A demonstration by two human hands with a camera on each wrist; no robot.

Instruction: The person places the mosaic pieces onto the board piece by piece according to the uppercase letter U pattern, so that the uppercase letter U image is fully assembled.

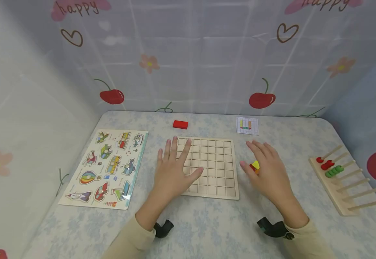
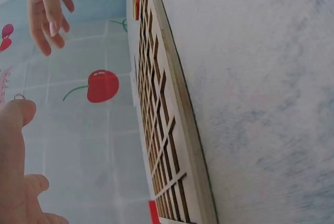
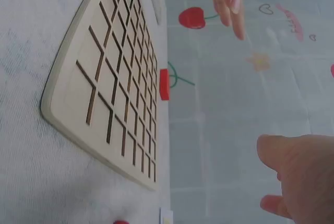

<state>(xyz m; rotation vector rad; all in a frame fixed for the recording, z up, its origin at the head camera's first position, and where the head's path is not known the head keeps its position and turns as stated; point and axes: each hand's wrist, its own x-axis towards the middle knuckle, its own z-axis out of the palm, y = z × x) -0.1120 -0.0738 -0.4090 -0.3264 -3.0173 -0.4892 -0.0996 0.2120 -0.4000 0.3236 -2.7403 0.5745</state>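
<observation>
- Pale square wooden grid board (image 1: 219, 168) is lying flat mid-worktop (image 1: 217, 230), seemingly centred for easy reach.
- Left hand (image 1: 171, 174) is hovering over its left side, fingers spread, gripping nothing.
- Right hand (image 1: 269, 174) is hovering beyond its right edge, fingers apart, empty, partly hiding small yellow, red and orange pieces (image 1: 256, 165).
- White grid-printed card (image 1: 247, 126) is lying behind, probably for viewing.

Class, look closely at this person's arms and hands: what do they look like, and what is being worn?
The left hand and right hand are bare, without gloves. The left sleeve and right sleeve are plain beige, ending near the wrists. A curved black device juts out beside the left wrist, and a similar one beside the right.
</observation>
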